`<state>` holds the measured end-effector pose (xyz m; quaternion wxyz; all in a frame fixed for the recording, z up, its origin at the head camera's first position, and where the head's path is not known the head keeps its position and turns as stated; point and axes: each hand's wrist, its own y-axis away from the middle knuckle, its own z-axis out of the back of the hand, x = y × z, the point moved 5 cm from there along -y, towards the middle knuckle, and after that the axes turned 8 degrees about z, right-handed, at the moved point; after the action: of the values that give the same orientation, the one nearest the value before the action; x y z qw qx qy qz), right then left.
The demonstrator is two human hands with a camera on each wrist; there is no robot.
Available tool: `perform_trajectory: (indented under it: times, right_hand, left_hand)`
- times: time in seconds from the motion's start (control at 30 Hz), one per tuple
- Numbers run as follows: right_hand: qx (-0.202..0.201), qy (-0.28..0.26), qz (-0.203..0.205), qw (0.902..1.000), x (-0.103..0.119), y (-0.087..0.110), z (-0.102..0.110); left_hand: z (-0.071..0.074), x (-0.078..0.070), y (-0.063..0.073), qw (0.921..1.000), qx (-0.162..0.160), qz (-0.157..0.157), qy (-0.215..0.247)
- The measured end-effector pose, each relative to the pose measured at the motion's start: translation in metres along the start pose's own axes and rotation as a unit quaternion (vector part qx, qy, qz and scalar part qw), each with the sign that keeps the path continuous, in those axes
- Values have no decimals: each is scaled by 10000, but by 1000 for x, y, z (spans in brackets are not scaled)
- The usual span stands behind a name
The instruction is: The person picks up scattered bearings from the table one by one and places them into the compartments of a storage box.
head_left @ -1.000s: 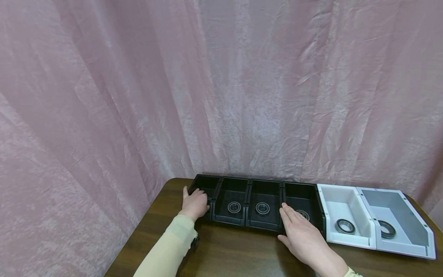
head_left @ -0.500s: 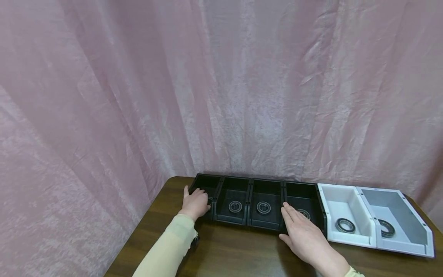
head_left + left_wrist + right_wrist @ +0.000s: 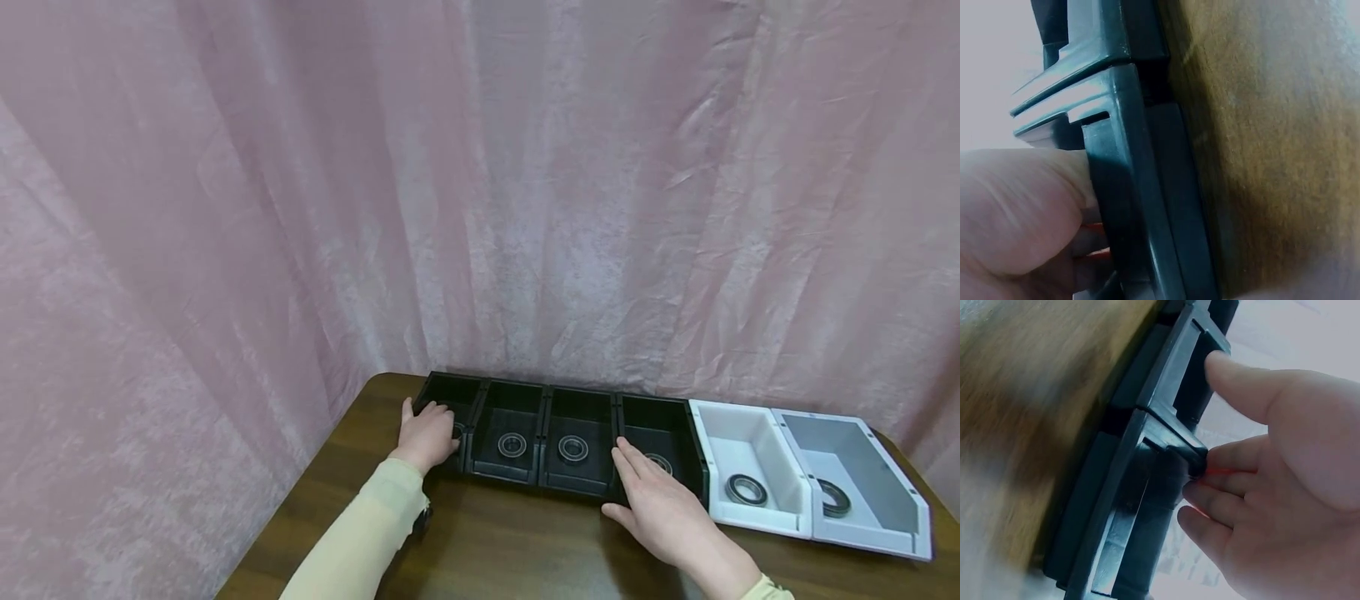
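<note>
Four joined black bins form the left part of a row. My left hand (image 3: pixel 426 437) rests over the leftmost black bin (image 3: pixel 452 388), its fingers reaching inside past the front lip; a ball bearing (image 3: pixel 457 432) there is partly covered by the hand. My right hand (image 3: pixel 660 510) lies with fingers fairly straight and thumb spread, fingertips right at the divider beside the rightmost black bin (image 3: pixel 654 417). In that bin a bearing (image 3: pixel 660 463) is partly hidden by the hand. The right wrist view shows the fingers (image 3: pixel 1216 503) beside the bins' rims, holding nothing.
Between the hands, two black bins each hold a bearing (image 3: pixel 512 445) on the floor. To the right stand a white bin (image 3: pixel 722 419) and a grey-white bin (image 3: pixel 885 533), each with a larger bearing (image 3: pixel 746 490). The wooden table (image 3: pixel 517 542) extends in front; a pink curtain (image 3: pixel 555 208) hangs behind.
The head view has shifted slightly, so the bins sit a little differently in the picture. Both hands keep nearly the same places at the bins.
</note>
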<state>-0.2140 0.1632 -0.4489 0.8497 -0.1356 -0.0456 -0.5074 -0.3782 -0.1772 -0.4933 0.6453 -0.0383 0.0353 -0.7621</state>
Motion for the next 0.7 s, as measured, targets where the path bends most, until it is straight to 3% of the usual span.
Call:
perform_trajectory:
  times: [0.17, 0.2, 0.3, 0.53, 0.7]
  right_hand:
    - [-243, -15, 88, 9997, -4, 4, 3]
    - [-346, 28, 121, 9993, -4, 5, 5]
    - [-684, 153, 236, 9973, -5, 9, 11]
    - [-913, 356, 236, 9949, -6, 19, 17]
    - [-972, 578, 137, 9935, -9, 25, 18]
  left_hand:
    - [25, -4, 16, 9991, -69, -15, 419]
    - [35, -8, 22, 9988, -47, 52, 477]
    - [48, -13, 32, 9980, -407, -4, 485]
    - [66, -24, 49, 9945, -909, 54, 509]
    - [73, -35, 62, 9920, -1167, -107, 460]
